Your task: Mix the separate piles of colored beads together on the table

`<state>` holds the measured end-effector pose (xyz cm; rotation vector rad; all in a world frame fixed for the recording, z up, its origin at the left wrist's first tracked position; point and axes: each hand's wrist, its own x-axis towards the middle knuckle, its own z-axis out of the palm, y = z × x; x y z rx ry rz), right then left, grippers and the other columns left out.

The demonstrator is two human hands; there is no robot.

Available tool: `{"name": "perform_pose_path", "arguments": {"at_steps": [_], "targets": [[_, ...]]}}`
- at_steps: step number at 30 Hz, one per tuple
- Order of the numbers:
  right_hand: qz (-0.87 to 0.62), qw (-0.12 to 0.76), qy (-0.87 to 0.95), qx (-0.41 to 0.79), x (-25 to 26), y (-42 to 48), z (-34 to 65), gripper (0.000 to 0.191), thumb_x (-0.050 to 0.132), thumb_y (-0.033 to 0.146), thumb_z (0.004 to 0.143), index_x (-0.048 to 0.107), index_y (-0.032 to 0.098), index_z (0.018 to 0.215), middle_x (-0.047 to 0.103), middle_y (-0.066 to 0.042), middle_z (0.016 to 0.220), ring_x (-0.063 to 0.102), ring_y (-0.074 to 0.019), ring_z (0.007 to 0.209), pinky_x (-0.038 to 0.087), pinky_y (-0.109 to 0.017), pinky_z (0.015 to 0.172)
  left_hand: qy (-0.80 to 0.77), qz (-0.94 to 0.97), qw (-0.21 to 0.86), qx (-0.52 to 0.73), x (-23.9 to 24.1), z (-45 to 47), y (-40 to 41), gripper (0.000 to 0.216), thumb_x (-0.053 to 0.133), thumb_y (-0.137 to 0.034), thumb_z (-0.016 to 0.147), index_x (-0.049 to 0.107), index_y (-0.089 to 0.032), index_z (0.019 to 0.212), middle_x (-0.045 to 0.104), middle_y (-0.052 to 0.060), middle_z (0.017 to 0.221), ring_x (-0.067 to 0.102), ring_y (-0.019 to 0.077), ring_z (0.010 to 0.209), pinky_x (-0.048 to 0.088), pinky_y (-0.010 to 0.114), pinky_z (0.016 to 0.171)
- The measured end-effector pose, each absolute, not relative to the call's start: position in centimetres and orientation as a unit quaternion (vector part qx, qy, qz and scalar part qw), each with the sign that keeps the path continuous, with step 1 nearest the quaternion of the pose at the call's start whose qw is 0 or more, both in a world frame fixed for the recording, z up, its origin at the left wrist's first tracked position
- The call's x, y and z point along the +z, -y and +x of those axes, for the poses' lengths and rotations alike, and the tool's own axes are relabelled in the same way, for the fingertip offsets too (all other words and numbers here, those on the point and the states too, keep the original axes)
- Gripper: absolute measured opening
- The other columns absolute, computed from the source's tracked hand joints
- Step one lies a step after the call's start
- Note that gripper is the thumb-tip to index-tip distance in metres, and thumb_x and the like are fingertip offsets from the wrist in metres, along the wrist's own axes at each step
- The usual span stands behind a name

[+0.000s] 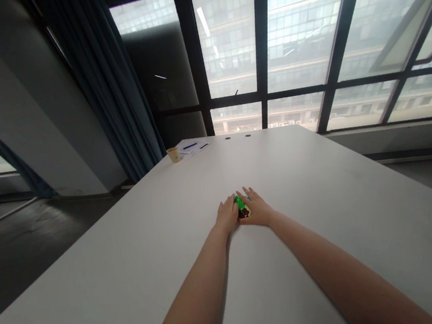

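"Head view: what takes up the most room?"

"Tall dark-framed windows (296,43) across the far side, then a white table (280,175) stretching from the near edge towards them."

"And after those?"

"Dark blue curtain (101,81), hanging at the far left, beside the windows. Then two bare forearms (200,283), reaching in from the near edge to the middle of the table."

"How are the hands?"

"Right hand (258,209) has its fingers spread, lying over the right side of a small piece. Left hand (227,213) has its fingers bent and close together against the left side; whether it pinches anything, I cannot tell."

"Other things, going down in size?"

"White papers (195,149), far left on the table. Next the green and brown piece (241,204) itself, on the table between the hands, partly covered by them. Then a tan cup (174,155), just left of the papers, upright; a blue pen (189,145) on the papers; and lastly two dark discs (248,135) near the table's far edge."
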<state>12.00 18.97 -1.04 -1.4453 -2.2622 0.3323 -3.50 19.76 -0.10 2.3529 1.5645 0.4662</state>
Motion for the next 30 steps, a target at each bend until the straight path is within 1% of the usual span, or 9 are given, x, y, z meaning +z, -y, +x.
{"name": "perform_pose_path", "arguments": {"at_steps": [4, 8, 14, 18, 21, 23, 27, 28, 30], "targets": [[-0.485, 0.208, 0.838, 0.137, -0.9, -21.2, 11.8, 0.114, 0.063, 0.07, 0.047, 0.02, 0.021, 0.14, 0.015, -0.014, 0.146, 0.002, -0.0342, 0.133, 0.014, -0.048, 0.105, -0.557, 0.801, 0.141, 0.171, 0.1, -4.2, -20.8, 0.048, 0.019, -0.019, 0.088, 0.029, -0.012, 0.134, 0.03, 0.012, 0.141, 0.024, 0.0196, 0.131, 0.016, 0.042, 0.107], [-0.487, 0.19, 0.841, 0.14, -0.8, -21.8, 11.4, 0.106, 0.064, 0.068, 0.049, 0.027, 0.023, 0.138, 0.026, -0.013, 0.142, 0.016, -0.0356, 0.131, 0.014, -0.05, 0.105, -0.554, 0.812, 0.121, 0.135, 0.4, -4.5, -21.0, 0.047, 0.021, -0.019, 0.087, 0.032, -0.015, 0.133, 0.031, 0.01, 0.141, 0.024, 0.0207, 0.131, 0.013, 0.047, 0.107], [-0.413, 0.26, 0.859, 0.154, 0.1, -20.4, 10.8, 0.073, 0.066, 0.047, 0.06, 0.048, 0.02, 0.125, 0.048, -0.011, 0.128, 0.039, -0.0274, 0.12, 0.028, -0.041, 0.102, -0.527, 0.813, 0.177, 0.172, 0.5, -4.2, -20.7, 0.047, 0.022, -0.02, 0.086, 0.035, -0.016, 0.132, 0.034, 0.008, 0.14, 0.028, 0.0182, 0.13, 0.013, 0.043, 0.108], [-0.4, 0.307, 0.843, 0.186, 0.2, -19.4, 10.7, 0.046, 0.065, 0.036, 0.064, 0.061, 0.021, 0.107, 0.058, -0.008, 0.113, 0.048, -0.0249, 0.109, 0.034, -0.04, 0.096, -0.476, 0.785, 0.268, 0.293, 0.1, -4.3, -21.3, 0.042, 0.03, -0.024, 0.085, 0.048, -0.015, 0.121, 0.051, 0.009, 0.126, 0.045, 0.0169, 0.117, 0.028, 0.034, 0.103], [-0.415, 0.361, 0.804, 0.228, 0.0, -18.7, 11.4, 0.037, 0.06, 0.037, 0.07, 0.061, 0.022, 0.104, 0.06, -0.007, 0.107, 0.053, -0.0219, 0.102, 0.037, -0.039, 0.093, -0.456, 0.74, 0.333, 0.365, 0.1, -4.5, -21.7, 0.038, 0.03, -0.023, 0.084, 0.053, -0.014, 0.114, 0.061, 0.009, 0.11, 0.055, 0.0148, 0.102, 0.039, 0.029, 0.093], [-0.43, 0.371, 0.784, 0.25, -0.1, -18.1, 12.3, 0.047, 0.059, 0.043, 0.071, 0.057, 0.021, 0.113, 0.056, -0.009, 0.115, 0.05, -0.0222, 0.107, 0.036, -0.039, 0.095, -0.475, 0.741, 0.308, 0.362, 0.3, -4.6, -21.7, 0.038, 0.027, -0.023, 0.086, 0.052, -0.014, 0.113, 0.062, 0.008, 0.107, 0.056, 0.0145, 0.099, 0.041, 0.028, 0.091], [-0.445, 0.276, 0.819, 0.235, -0.5, -16.9, 13.8, 0.1, 0.07, 0.058, 0.049, 0.036, 0.017, 0.134, 0.033, -0.014, 0.139, 0.026, -0.0293, 0.128, 0.021, -0.043, 0.105, -0.538, 0.781, 0.168, 0.268, 0.8, -4.7, -21.0, 0.037, 0.038, -0.033, 0.085, 0.052, -0.014, 0.113, 0.054, 0.012, 0.121, 0.045, 0.0221, 0.115, 0.028, 0.037, 0.101], [-0.45, 0.251, 0.828, 0.223, -0.5, -16.6, 13.9, 0.107, 0.071, 0.06, 0.047, 0.032, 0.017, 0.136, 0.029, -0.014, 0.141, 0.021, -0.0302, 0.13, 0.018, -0.044, 0.106, -0.558, 0.783, 0.137, 0.237, 0.8, -4.7, -20.8, 0.04, 0.039, -0.037, 0.084, 0.051, -0.013, 0.115, 0.051, 0.014, 0.125, 0.041, 0.0242, 0.119, 0.025, 0.04, 0.103], [-0.469, 0.22, 0.832, 0.199, -0.7, -16.4, 13.7, 0.107, 0.067, 0.064, 0.05, 0.027, 0.016, 0.138, 0.026, -0.014, 0.142, 0.016, -0.0301, 0.132, 0.016, -0.044, 0.107, -0.596, 0.779, 0.085, 0.175, 0.5, -4.6, -20.4, 0.049, 0.036, -0.043, 0.085, 0.045, -0.012, 0.121, 0.043, 0.015, 0.132, 0.034, 0.0267, 0.125, 0.022, 0.044, 0.103]]}}
